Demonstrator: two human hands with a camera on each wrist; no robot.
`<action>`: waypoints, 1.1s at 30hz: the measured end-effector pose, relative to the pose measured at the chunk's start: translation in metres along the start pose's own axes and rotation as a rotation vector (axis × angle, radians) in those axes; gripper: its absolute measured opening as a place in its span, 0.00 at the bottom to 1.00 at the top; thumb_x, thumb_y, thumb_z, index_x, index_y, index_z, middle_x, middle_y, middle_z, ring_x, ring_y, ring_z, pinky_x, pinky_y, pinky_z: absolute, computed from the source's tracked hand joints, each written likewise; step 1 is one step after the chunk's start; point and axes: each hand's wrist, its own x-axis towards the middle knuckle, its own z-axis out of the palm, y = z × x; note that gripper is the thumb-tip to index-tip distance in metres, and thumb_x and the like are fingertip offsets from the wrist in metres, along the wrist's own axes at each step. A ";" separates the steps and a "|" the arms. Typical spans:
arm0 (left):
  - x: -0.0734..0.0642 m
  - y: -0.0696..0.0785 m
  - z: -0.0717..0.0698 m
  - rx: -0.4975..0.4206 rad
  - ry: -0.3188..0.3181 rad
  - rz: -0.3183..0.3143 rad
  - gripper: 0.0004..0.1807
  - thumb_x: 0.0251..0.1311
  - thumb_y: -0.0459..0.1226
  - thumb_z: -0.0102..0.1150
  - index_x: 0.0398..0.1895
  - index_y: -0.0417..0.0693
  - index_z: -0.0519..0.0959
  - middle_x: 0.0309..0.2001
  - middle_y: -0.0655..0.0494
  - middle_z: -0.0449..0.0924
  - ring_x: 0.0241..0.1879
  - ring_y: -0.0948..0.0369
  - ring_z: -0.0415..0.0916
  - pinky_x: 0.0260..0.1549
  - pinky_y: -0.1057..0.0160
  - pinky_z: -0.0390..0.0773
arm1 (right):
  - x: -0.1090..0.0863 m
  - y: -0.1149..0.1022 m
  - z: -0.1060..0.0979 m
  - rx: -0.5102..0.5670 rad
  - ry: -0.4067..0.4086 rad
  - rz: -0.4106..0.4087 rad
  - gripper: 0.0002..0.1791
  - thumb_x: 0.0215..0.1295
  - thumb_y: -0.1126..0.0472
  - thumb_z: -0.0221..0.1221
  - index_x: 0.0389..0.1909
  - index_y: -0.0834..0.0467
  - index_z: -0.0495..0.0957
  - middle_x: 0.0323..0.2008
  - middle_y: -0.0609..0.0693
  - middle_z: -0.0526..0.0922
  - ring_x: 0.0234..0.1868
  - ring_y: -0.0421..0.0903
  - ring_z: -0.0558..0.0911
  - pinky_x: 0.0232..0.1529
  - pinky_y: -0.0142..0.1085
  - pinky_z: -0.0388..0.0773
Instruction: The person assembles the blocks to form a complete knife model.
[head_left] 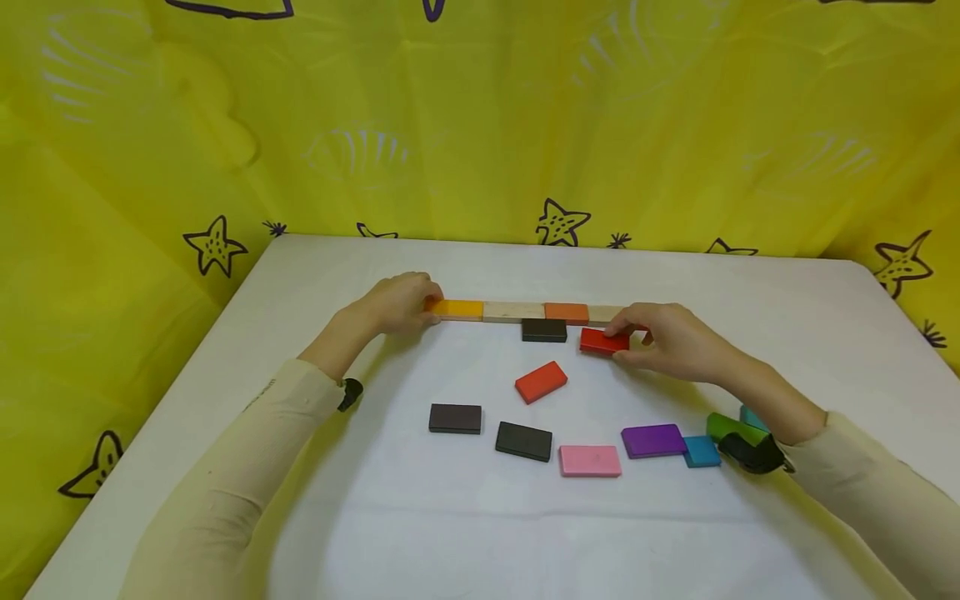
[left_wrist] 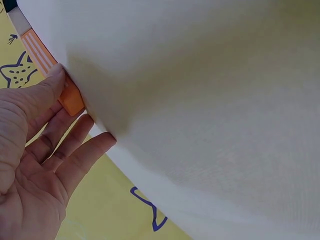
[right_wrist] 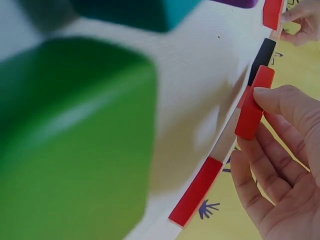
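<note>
A row of flat rectangular blocks runs across the back of the white table. My left hand (head_left: 405, 302) pinches the left end of the yellow-orange block (head_left: 461, 310), thumb on the near side and fingers behind, as the left wrist view shows. To its right lie a plain wood block (head_left: 513, 312), an orange block (head_left: 566, 313) and another wood block (head_left: 602, 314). My right hand (head_left: 671, 337) holds a red block (right_wrist: 255, 102) between thumb and fingers, just in front of the row. A second red block (right_wrist: 196, 192) at the row's right end is hidden in the head view.
A black block (head_left: 543, 331) lies against the row's front. Nearer are an orange-red block (head_left: 542, 382), two dark blocks (head_left: 455, 418), a pink block (head_left: 590, 461) and a purple block (head_left: 653, 441). Blue (head_left: 702, 451), green (head_left: 723, 427) and teal blocks (head_left: 752, 417) lie by the right forearm.
</note>
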 end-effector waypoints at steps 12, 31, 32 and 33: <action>-0.001 0.001 -0.001 0.000 -0.010 -0.015 0.17 0.67 0.37 0.65 0.54 0.37 0.83 0.45 0.46 0.78 0.43 0.51 0.72 0.46 0.51 0.75 | 0.015 -0.004 0.002 -0.019 -0.041 0.003 0.16 0.59 0.67 0.71 0.49 0.62 0.85 0.45 0.53 0.87 0.47 0.52 0.82 0.49 0.49 0.80; 0.000 0.003 0.000 0.012 -0.005 0.013 0.16 0.66 0.36 0.65 0.53 0.37 0.82 0.44 0.46 0.78 0.43 0.51 0.72 0.45 0.50 0.75 | 0.024 -0.008 0.003 -0.089 -0.010 0.013 0.15 0.57 0.68 0.73 0.45 0.63 0.85 0.43 0.55 0.88 0.47 0.54 0.83 0.53 0.52 0.80; 0.000 0.003 -0.001 0.011 -0.005 0.012 0.16 0.66 0.36 0.65 0.53 0.36 0.82 0.44 0.46 0.78 0.43 0.51 0.72 0.46 0.50 0.76 | 0.025 -0.009 0.004 -0.091 -0.006 0.009 0.14 0.57 0.68 0.73 0.45 0.63 0.85 0.42 0.55 0.88 0.46 0.54 0.83 0.53 0.52 0.80; 0.000 0.003 0.000 0.011 -0.004 0.012 0.16 0.66 0.36 0.65 0.53 0.36 0.82 0.44 0.46 0.78 0.43 0.51 0.73 0.46 0.50 0.76 | 0.025 -0.009 0.004 -0.091 -0.004 0.005 0.14 0.57 0.68 0.73 0.45 0.63 0.85 0.42 0.55 0.88 0.46 0.54 0.83 0.52 0.51 0.80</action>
